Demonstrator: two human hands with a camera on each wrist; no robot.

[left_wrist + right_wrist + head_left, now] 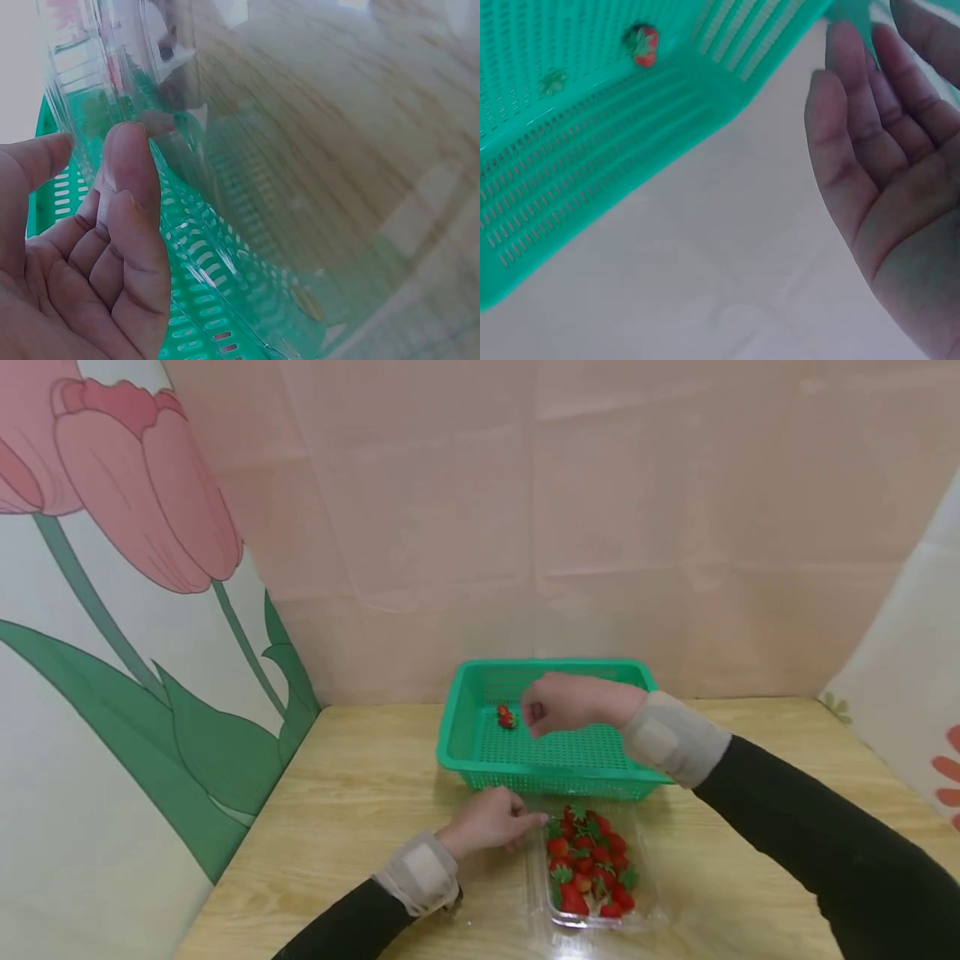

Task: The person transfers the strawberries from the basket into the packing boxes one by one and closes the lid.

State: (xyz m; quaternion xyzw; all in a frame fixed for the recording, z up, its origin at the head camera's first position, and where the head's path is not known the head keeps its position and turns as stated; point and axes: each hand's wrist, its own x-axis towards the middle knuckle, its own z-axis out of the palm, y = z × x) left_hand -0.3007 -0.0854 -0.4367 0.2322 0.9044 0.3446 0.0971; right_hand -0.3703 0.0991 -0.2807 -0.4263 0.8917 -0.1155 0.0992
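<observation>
A clear plastic box (566, 920) filled with red strawberries (585, 860) stands on the table in the head view. At its upper left rim, my left hand (491, 820) has its fingers curled and its thumb on the other side of the plastic edge (97, 97), holding it. My right hand (566, 702) hangs over the green basket (551, 772) with fingers loosely bent and nothing in them, as the right wrist view shows. Inside the basket, left of that hand, lies a strawberry (506, 717). A small green leafy shape (553, 82) also shows in there.
The basket stands directly behind the plastic box, close to the pink backdrop (420, 527). Wood-grain table surface (360, 793) extends left and right of both. A tulip-printed sheet (150, 610) hangs at the left, another printed sheet (922, 652) at the right.
</observation>
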